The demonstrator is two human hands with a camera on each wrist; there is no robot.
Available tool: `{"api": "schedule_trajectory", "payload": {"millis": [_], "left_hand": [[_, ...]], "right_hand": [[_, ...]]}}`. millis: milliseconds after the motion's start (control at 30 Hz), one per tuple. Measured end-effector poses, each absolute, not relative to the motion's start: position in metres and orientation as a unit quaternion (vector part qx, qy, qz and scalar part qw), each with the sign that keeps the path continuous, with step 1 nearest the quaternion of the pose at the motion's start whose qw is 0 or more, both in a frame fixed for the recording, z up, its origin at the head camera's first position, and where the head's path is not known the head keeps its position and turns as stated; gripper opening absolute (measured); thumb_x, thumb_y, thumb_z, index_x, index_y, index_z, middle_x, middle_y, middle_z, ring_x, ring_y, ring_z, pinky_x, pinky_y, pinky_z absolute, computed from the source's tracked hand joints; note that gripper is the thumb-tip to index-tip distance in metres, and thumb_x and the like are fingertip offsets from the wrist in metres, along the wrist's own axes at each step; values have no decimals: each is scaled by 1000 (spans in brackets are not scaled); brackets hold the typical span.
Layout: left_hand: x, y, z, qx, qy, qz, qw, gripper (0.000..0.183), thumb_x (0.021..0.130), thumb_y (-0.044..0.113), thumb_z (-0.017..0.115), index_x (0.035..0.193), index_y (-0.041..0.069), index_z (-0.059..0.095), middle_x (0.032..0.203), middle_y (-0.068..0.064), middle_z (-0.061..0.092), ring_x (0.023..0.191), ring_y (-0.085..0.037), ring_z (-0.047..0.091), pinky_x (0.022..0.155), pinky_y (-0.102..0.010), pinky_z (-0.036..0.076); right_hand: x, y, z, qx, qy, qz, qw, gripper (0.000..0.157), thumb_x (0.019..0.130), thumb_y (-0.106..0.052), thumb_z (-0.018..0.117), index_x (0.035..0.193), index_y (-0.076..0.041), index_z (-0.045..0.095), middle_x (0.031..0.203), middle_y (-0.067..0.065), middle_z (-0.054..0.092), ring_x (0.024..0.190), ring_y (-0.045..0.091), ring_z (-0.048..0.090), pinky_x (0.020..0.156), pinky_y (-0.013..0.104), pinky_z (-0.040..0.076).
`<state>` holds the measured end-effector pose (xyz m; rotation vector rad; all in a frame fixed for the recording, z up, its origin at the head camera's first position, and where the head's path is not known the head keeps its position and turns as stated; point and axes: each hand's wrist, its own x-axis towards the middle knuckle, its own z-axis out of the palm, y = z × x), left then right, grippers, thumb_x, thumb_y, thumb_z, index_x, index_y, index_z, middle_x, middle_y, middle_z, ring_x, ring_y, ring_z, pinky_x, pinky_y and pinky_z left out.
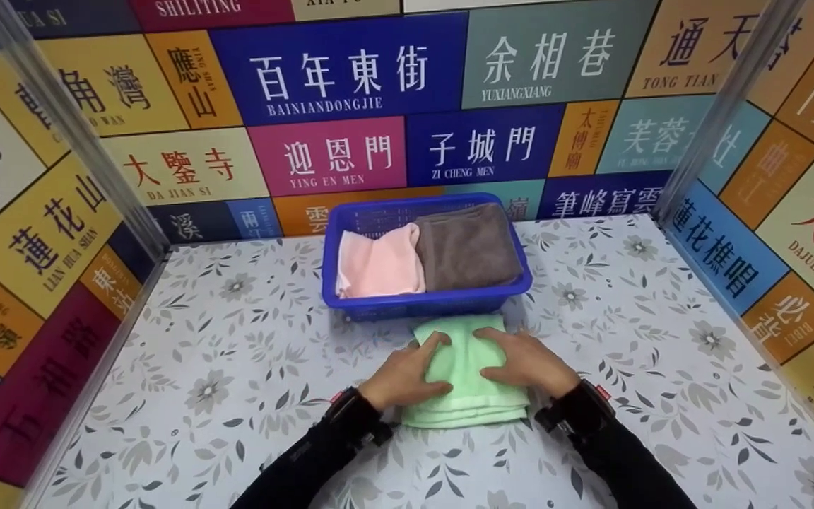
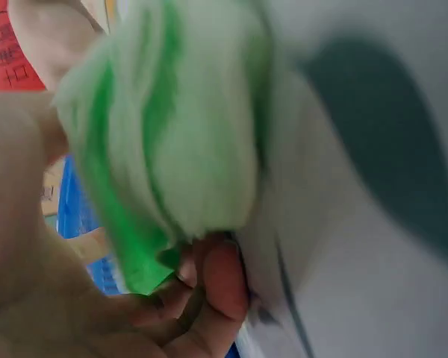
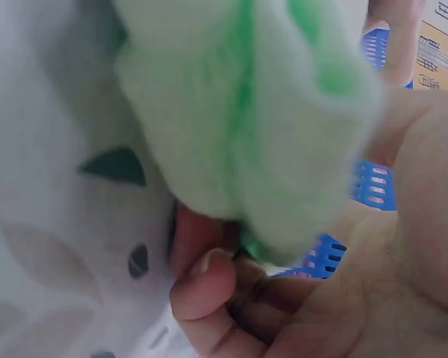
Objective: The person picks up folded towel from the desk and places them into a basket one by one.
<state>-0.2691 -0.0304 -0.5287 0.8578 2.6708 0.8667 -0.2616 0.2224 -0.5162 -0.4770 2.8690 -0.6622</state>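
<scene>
A folded light green towel point(image 1: 460, 367) lies on the table just in front of the blue basket. My left hand point(image 1: 401, 376) grips its left side, the thumb and a finger on top. From the right, my right hand point(image 1: 531, 362) holds the opposite side in the same way. In the left wrist view, curled fingers point(image 2: 220, 287) tuck under the towel's layered edge point(image 2: 187, 134). The right wrist view has fingertips point(image 3: 205, 287) bent beneath the other edge point(image 3: 239, 127), close to the tabletop.
The blue plastic basket point(image 1: 425, 304) stands at the back of the table, near the wall. Inside it, a folded pink towel point(image 1: 382, 261) sits left of a folded grey-brown towel point(image 1: 470, 247). Printed panels point(image 1: 340, 67) enclose the flower-patterned tabletop point(image 1: 251, 353) at the back and sides.
</scene>
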Motion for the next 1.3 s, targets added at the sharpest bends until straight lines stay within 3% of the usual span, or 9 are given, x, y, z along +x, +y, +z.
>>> {"api": "schedule_trajectory", "payload": {"millis": [100,233,500,667,800,967,1067,1167,1300], "left_hand": [[-270,-29,-528,301,880,346,126,61,86,19,79,137,30,48,105,-5,58,93,-20,59,78,-35,50],[-274,-31,-530,310,855,389,149,58,81,8,80,131,25,57,102,-1,53,96,-16,47,80,-31,45],[-273,-34,-509,359,842,377,143,54,75,1,84,123,17,66,116,-3,67,101,-18,56,91,-34,48],[-261,-38,-472,374,857,337,114,55,75,5,85,123,24,68,130,3,68,120,-22,57,104,-41,46],[-256,-48,-445,381,851,354,68,56,78,9,85,128,24,67,135,-1,64,124,-24,54,105,-45,45],[-268,-63,-432,345,848,401,-35,52,83,12,84,132,25,69,123,-10,62,110,-23,56,97,-43,48],[-285,-71,-432,299,846,428,-111,45,86,12,82,128,26,73,117,-9,65,105,-21,57,94,-40,47],[-305,-79,-437,260,833,455,-178,35,89,9,79,121,24,77,110,-9,66,96,-19,56,86,-36,46],[-325,-88,-444,230,819,474,-229,27,97,5,70,119,18,79,107,-12,63,72,-14,43,69,-28,39]], "right_hand": [[-262,222,-517,-177,952,-238,73,67,86,-21,80,147,-9,54,138,22,65,122,46,63,103,61,49],[-261,220,-517,-196,945,-256,59,65,84,-15,81,143,-3,56,136,24,65,120,46,64,102,59,51],[-255,218,-500,-229,936,-256,70,59,80,-8,81,135,1,62,131,22,67,119,42,64,102,56,51],[-240,220,-463,-247,928,-274,54,53,81,-8,80,132,-2,66,126,17,71,111,33,67,96,51,54],[-232,219,-435,-243,925,-293,0,53,83,-9,81,134,-4,67,128,15,71,113,34,68,97,53,54],[-244,207,-417,-207,915,-335,-87,49,85,-10,83,133,-9,70,131,17,68,117,36,64,98,52,51],[-267,194,-414,-193,904,-357,-133,40,86,-11,83,126,-13,75,117,16,65,99,29,61,86,42,48],[-294,178,-413,-193,891,-374,-171,31,89,-11,81,119,-14,78,97,10,54,82,22,47,75,33,38],[-326,160,-413,-217,870,-386,-217,25,93,-10,77,118,-11,79,90,5,37,80,21,36,76,33,30]]}}
